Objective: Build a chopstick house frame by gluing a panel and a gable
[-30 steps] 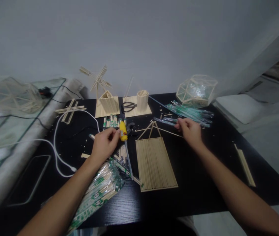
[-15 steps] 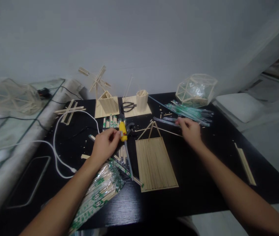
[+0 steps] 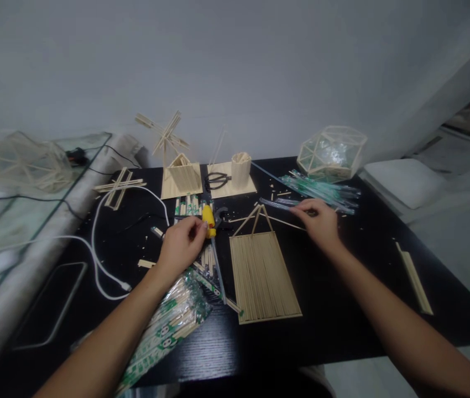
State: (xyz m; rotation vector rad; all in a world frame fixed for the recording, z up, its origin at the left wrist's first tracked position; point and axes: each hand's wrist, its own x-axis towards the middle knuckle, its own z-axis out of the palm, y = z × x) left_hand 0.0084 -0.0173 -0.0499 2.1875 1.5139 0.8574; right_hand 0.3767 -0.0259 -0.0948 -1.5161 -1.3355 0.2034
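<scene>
My left hand (image 3: 184,240) is closed on a yellow hot glue gun (image 3: 209,222), a long translucent glue stick (image 3: 219,271) running from it toward the near side. My right hand (image 3: 316,218) is pinched at the end of some clear, thin plastic strips (image 3: 275,204); whether they are glue sticks or wrappers I cannot tell. Between my hands lies a flat panel of wooden sticks (image 3: 262,276), with a triangular stick frame (image 3: 255,219) at its far edge. Close to the glue gun is a dark wrench-like tool (image 3: 220,214).
Behind stand a stick windmill model (image 3: 182,174) and a round stick cup (image 3: 241,170), with black-handled scissors (image 3: 217,179). Packaged chopsticks (image 3: 168,326) lie near my left forearm. Green wrappers (image 3: 322,190), a geometric stick frame (image 3: 332,152) and a white cable (image 3: 94,237) surround the work.
My right hand has moved slightly left along the clear strips, its fingers now pinched nearer their middle. My left hand keeps its hold on the glue gun, and the view shifts slightly.
</scene>
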